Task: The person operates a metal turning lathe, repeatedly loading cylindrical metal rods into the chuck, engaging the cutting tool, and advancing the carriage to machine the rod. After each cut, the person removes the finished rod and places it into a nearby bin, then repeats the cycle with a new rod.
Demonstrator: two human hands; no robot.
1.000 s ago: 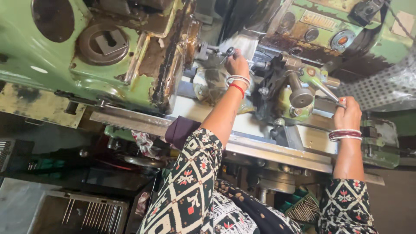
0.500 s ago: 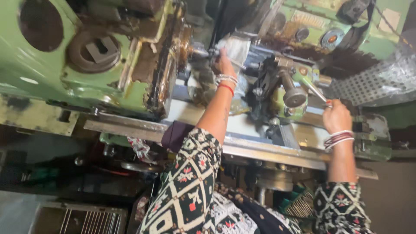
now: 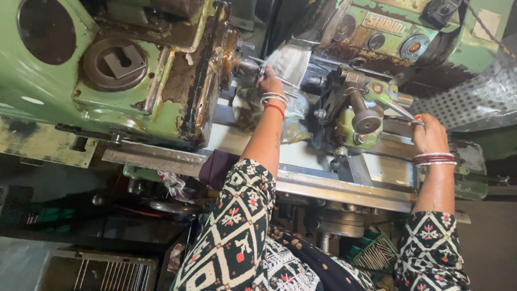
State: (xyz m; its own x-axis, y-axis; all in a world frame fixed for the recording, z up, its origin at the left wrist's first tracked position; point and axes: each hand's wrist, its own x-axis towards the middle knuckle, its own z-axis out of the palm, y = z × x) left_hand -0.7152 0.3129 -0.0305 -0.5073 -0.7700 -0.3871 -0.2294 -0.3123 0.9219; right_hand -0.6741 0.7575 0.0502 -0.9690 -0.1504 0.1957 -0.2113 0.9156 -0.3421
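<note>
My left hand [image 3: 269, 82] reaches into a green lathe [image 3: 48, 81], right at the rusty spindle nose [image 3: 241, 63]. Its fingers are closed around a thin metal rod [image 3: 288, 82] that sticks out on both sides of them. A clear plastic guard [image 3: 293, 60] hangs just behind that hand. My right hand [image 3: 429, 133] grips the end of a slim metal lever [image 3: 396, 109] that comes off the green tool-post block [image 3: 358, 116]. Both wrists wear bangles, and the sleeves are patterned black and white.
A steel bed rail [image 3: 344, 188] runs across in front of my arms. A round knob [image 3: 367, 122] sits on the tool post. Perforated metal sheet [image 3: 479, 97] lies at the right. A metal grate [image 3: 102, 272] and a handwheel [image 3: 172, 206] are below left.
My left hand has moved left along the machine toward the spindle nose. My right hand has stayed on the lever, sliding slightly along it.
</note>
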